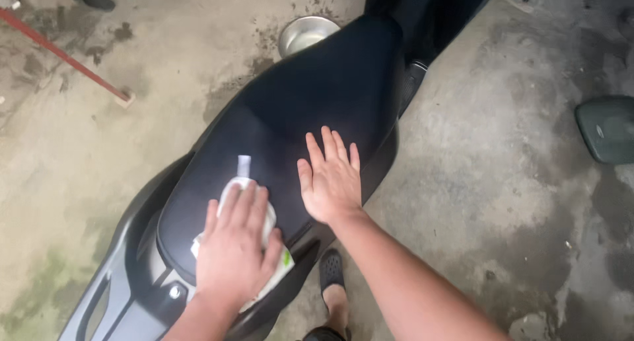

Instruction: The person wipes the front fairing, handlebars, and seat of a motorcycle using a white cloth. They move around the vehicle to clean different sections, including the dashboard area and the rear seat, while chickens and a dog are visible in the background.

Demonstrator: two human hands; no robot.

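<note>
A black scooter seat (pixel 317 97) runs from the lower left up to the top middle. My left hand (pixel 236 248) presses flat on a white cloth (pixel 232 186) that lies on the rear part of the seat, with a green-marked corner of the cloth (pixel 286 258) showing by my thumb. My right hand (pixel 330 176) rests palm down on the bare seat just right of the cloth, fingers spread and holding nothing.
A metal bowl (pixel 304 34) stands on the concrete floor beyond the seat. A red-handled tool (pixel 66 57) lies at the upper left. A dark green object (pixel 607 130) sits at the right edge. My foot in a black sandal (pixel 332 275) is beside the scooter's grey tail (pixel 125 308).
</note>
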